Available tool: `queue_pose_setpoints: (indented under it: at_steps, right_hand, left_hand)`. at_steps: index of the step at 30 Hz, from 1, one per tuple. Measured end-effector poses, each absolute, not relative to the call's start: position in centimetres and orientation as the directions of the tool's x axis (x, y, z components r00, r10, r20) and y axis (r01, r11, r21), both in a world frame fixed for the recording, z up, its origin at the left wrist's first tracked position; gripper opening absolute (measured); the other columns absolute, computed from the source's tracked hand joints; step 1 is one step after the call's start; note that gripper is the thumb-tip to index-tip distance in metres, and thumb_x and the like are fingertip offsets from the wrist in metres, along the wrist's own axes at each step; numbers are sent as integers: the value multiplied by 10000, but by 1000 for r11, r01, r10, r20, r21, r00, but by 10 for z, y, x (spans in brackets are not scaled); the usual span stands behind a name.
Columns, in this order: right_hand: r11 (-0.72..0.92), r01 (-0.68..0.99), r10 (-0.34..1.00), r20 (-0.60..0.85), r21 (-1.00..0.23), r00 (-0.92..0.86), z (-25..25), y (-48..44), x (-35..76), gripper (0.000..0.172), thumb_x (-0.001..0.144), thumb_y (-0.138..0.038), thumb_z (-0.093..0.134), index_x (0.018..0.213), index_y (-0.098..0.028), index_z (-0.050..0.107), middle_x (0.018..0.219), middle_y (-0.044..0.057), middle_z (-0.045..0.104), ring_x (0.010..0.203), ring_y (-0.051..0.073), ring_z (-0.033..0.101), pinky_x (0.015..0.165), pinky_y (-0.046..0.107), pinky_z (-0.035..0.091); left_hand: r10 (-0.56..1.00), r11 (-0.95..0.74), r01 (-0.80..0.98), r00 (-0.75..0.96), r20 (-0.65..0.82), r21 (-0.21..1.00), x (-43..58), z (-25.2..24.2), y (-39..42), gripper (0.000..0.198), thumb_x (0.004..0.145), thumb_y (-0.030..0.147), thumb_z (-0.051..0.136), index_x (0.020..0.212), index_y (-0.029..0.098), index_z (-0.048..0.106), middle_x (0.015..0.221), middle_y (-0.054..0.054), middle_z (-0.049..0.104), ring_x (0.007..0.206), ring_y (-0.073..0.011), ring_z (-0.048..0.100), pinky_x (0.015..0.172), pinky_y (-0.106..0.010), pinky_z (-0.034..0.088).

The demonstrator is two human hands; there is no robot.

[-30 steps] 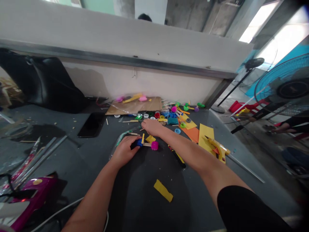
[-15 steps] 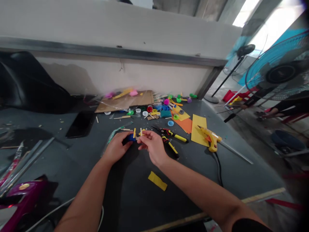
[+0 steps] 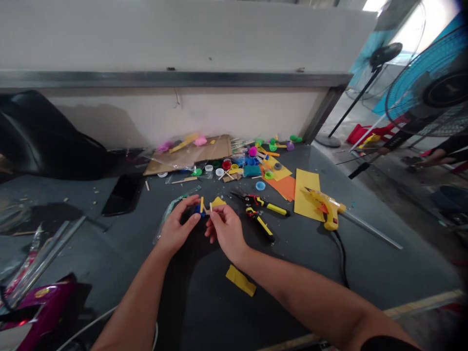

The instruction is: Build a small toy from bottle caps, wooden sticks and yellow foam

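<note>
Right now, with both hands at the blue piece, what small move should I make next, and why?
Probably hold your left hand steady on the blue piece and adjust the thin pale stick with your right hand: it is pinched beside the piece, and only fingers seem to steady them.

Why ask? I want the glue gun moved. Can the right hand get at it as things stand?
Probably yes. The right hand pinches a small stick and must let go first; two yellow-handled pliers lie between, but low enough to pass over toward the glue gun.
</note>
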State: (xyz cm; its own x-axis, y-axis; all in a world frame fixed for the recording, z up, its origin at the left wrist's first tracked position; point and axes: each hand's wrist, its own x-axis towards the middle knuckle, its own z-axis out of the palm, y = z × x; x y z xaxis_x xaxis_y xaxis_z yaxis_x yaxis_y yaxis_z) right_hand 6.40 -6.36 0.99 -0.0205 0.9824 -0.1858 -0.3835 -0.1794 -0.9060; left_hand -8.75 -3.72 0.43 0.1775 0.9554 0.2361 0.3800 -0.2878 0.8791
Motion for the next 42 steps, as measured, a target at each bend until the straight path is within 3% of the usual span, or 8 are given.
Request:
queue_pose_setpoints:
  at_steps: [4, 11, 16, 28, 42]
  right_hand:
    - [-162, -401, 984, -177, -902, 1, 7, -58, 61, 259, 747, -264, 596, 959, -200, 463, 636, -69, 577, 419, 82, 560, 285, 151, 419]
    - [-182, -384, 982, -188, -905, -23, 7, -58, 58, 222, 762, -284, 573, 938, -186, 479, 704, -39, 608, 411, 82, 570, 279, 156, 412]
    - [-169, -340, 984, -177, -925, -7, 6, -60, 61, 174, 782, -273, 537, 926, -183, 499, 659, -51, 583, 396, 66, 537, 271, 133, 356]
    - [-139, -347, 990, -136, -928, -34, 2, -61, 61, 173, 776, -261, 528, 930, -188, 504, 661, -52, 574, 423, 59, 524, 293, 128, 362]
    - [-115, -300, 993, -115, -947, -17, -1, -63, 63, 166, 765, -262, 530, 916, -196, 512, 682, -44, 561, 436, 62, 497, 284, 134, 341]
  left_hand:
    - [967, -246, 392, 159, 198, 887, -86, 0, -34, 502, 799, 391, 578, 1266, 226, 499, 1233, -94, 584, 1154, -237, 536, 1022, -417, 382]
    - [983, -180, 427, 120, 142, 886, -86, 3, -34, 603, 693, 374, 695, 1254, 244, 515, 1232, -76, 589, 1145, -245, 536, 1019, -428, 378]
    - [982, -185, 433, 123, 145, 882, -89, -2, -31, 442, 755, 369, 639, 1173, 241, 576, 1230, -61, 589, 1142, -221, 541, 1016, -407, 385]
    - [970, -238, 537, 168, 174, 810, -90, -5, -27, 296, 787, 316, 572, 1073, 259, 620, 1161, -38, 624, 1078, -216, 569, 959, -421, 432]
    - [971, -238, 563, 161, 177, 791, -89, -3, -27, 276, 788, 329, 564, 1046, 253, 624, 1140, -40, 640, 1064, -220, 572, 955, -427, 428]
